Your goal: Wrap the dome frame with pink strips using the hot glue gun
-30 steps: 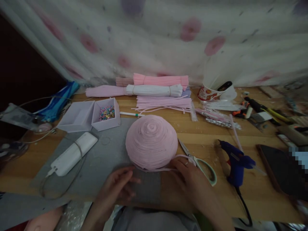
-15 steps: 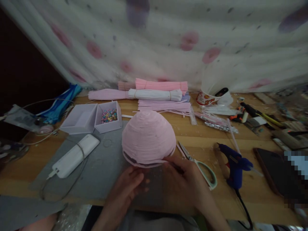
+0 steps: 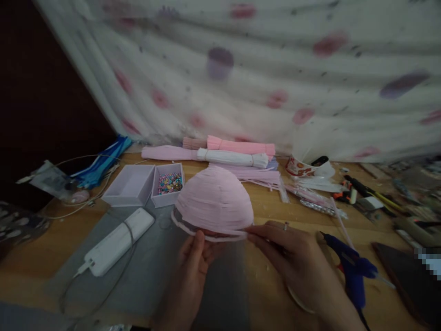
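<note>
A pale pink dome [image 3: 215,200], covered in rows of wound strips, stands in the middle of the head view. A thin pale strip [image 3: 220,238] runs around its lower edge, with a gap between strip and dome at the left. Below the near edge, my left hand [image 3: 196,264] grips the dome's rim, thumb up at the front and fingers partly hidden underneath. At the right side, my right hand [image 3: 292,253] pinches the strip between thumb and fingertips. Scissors [image 3: 299,299] lie mostly hidden under my right hand; only part of a handle shows.
A blue glue gun [image 3: 354,271] and a dark phone-like slab [image 3: 406,280] lie at right. A white power bank [image 3: 119,241] with a cable rests on a grey mat [image 3: 144,280]. Behind are a bead box [image 3: 168,200], bundles of fuzzy stems [image 3: 234,157] and a paper cup [image 3: 303,166].
The view has tilted upward. My left hand has come up onto the rim with its thumb in front. My right hand has moved rightward along with the strip and now covers most of the scissors.
</note>
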### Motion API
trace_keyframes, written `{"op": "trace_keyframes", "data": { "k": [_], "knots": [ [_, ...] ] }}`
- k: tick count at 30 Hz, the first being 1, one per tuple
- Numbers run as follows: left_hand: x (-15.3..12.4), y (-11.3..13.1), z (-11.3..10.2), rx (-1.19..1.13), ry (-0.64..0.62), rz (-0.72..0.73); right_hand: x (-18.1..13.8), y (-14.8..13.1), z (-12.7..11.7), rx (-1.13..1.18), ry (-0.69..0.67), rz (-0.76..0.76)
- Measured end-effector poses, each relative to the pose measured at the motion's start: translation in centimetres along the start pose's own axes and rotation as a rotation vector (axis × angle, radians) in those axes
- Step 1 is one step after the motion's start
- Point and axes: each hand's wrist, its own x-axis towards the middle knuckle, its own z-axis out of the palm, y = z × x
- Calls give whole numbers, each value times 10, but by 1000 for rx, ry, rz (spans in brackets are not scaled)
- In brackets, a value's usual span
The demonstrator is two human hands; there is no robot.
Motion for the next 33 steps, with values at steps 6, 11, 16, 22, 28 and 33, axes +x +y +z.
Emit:
{"op": "trace_keyframes", "data": {
  "k": [6,11,16,22,28,33],
  "knots": [
    [8,18,-3,-94,23,-47,-4,-3,-48,-293,10,-240],
    [11,27,-3,-138,-13,-100,-9,17,-44,-308,-40,-183],
    [12,29,0,-206,-3,-107,-3,36,-14,-210,4,-62],
    [11,26,5,-150,83,-66,12,57,14,-132,37,-25],
    [9,23,6,-101,93,-96,11,67,21,-48,70,77],
    [12,18,5,-134,69,-32,9,62,26,-3,66,119]
  ]
}}
